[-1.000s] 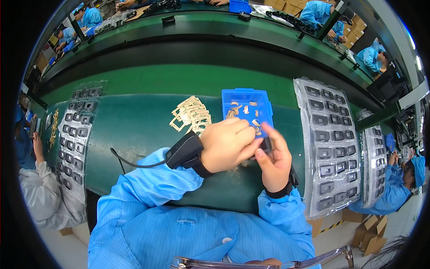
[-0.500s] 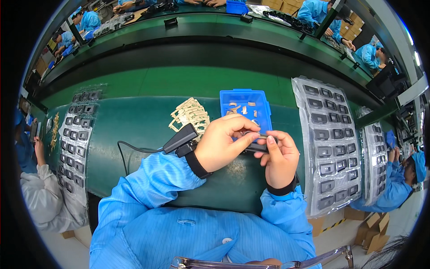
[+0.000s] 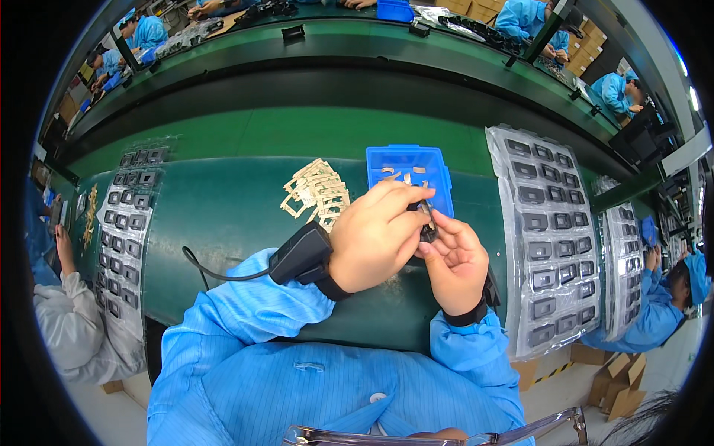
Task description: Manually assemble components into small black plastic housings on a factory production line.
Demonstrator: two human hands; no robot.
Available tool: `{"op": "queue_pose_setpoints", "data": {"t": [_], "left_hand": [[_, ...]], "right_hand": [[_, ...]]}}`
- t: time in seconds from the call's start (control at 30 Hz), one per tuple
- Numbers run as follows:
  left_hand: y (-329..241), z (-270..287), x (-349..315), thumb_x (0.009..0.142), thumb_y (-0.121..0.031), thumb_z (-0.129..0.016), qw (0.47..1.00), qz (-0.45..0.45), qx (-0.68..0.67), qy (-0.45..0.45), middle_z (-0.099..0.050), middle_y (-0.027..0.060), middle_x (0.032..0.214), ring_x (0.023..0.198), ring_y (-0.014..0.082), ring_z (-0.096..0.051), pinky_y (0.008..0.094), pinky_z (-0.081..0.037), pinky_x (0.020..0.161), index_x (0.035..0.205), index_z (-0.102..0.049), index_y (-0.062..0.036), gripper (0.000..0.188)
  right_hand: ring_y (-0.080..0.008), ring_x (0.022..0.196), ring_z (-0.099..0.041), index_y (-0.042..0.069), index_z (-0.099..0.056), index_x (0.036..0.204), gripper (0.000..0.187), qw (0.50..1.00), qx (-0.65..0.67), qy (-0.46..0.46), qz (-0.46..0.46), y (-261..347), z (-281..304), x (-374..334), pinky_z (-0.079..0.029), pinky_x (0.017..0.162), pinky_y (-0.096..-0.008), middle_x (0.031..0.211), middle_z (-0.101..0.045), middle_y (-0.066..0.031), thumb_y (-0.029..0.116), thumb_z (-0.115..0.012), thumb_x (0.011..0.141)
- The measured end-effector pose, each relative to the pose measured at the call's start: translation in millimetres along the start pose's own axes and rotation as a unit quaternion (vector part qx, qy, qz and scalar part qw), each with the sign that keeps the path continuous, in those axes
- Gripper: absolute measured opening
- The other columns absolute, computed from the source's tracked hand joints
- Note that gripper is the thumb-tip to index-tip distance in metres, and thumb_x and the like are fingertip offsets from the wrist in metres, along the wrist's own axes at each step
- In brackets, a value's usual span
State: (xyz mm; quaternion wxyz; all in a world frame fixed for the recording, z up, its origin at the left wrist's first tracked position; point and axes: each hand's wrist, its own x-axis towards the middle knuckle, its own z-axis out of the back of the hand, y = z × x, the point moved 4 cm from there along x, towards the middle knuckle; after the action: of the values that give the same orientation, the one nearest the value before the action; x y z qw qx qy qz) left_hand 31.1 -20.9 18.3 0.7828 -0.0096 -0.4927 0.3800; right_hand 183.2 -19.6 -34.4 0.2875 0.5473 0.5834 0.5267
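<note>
Between my two hands is a small black plastic part (image 3: pixel 429 232), tilted and partly covered by fingers. My left hand (image 3: pixel 375 236) reaches over it from the left, its fingers closed on the part's upper end. From the right and below, my right hand (image 3: pixel 457 266) pinches the part with thumb and fingers. Just beyond my hands stands a blue bin (image 3: pixel 448 178) with several small tan curved pieces (image 3: pixel 419 170) in it. Left of the bin lies a fanned pile of tan rectangular frames (image 3: pixel 316 187). A black device with a cable (image 3: pixel 301 253) sits at my left wrist.
To the right, a clear plastic tray (image 3: pixel 520 312) holds several black framed parts; a similar tray (image 3: pixel 123 182) lies far left. People in blue work beyond a dark ledge (image 3: pixel 357 85) and at the right. A person's pale sleeve (image 3: pixel 78 312) is at the left.
The black part has turned from lying nearly level to a steeper angle. My left hand has rolled over it, back upward, and the wrist device has turned with it.
</note>
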Motion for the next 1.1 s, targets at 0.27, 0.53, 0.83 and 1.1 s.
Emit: {"op": "queue_pose_setpoints", "data": {"t": [0.27,0.53,0.83,1.1], "left_hand": [[-3,4,1,0.07,-0.001,-0.077,0.999,0.0,-0.007,0.031,-0.07,0.0112,0.109,0.095,0.0305,-0.067,0.0388,-0.057,0.077,0.091,-0.071,-0.0007,0.022],[-4,6,0,0.071,0.0,-0.075,0.997,0.06,-0.038,0.039,-0.07,0.0113,0.109,0.096,0.0303,-0.065,0.0393,-0.055,0.08,0.084,-0.071,-0.0024,0.014],[49,9,6,0.075,-0.004,-0.071,0.988,0.122,0.099,0.002,-0.067,0.0121,0.108,0.103,0.0315,-0.061,0.0403,-0.052,0.084,0.083,-0.068,-0.0032,0.009],[53,5,6,0.077,-0.003,-0.07,0.986,0.137,0.062,0.066,-0.071,0.013,0.105,0.097,0.0314,-0.065,0.0399,-0.053,0.087,0.086,-0.07,-0.0025,0.01]], "right_hand": [[-0.0256,0.111,-0.067,-0.009,-0.055,0.131,0.044,0.989,-0.136,-0.005,0.06,4,2,-1,-0.058,0.092,-0.0334,0.123,-0.065,-0.0208,-0.015,-0.062,0.088],[-0.0211,0.099,-0.072,-0.005,-0.063,0.126,0.042,0.94,-0.316,0.0,0.129,8,2,-3,-0.06,0.083,-0.0294,0.114,-0.07,-0.0175,-0.012,-0.067,0.084],[-0.0208,0.093,-0.071,-0.008,-0.057,0.121,0.032,0.993,-0.091,-0.065,0.038,13,2,-2,-0.059,0.082,-0.0298,0.108,-0.069,-0.018,-0.014,-0.055,0.089],[-0.0147,0.085,-0.068,-0.004,-0.057,0.106,0.015,0.99,-0.03,-0.112,-0.08,12,10,4,-0.06,0.068,-0.0267,0.101,-0.068,-0.0136,0.0,-0.065,0.094]]}}
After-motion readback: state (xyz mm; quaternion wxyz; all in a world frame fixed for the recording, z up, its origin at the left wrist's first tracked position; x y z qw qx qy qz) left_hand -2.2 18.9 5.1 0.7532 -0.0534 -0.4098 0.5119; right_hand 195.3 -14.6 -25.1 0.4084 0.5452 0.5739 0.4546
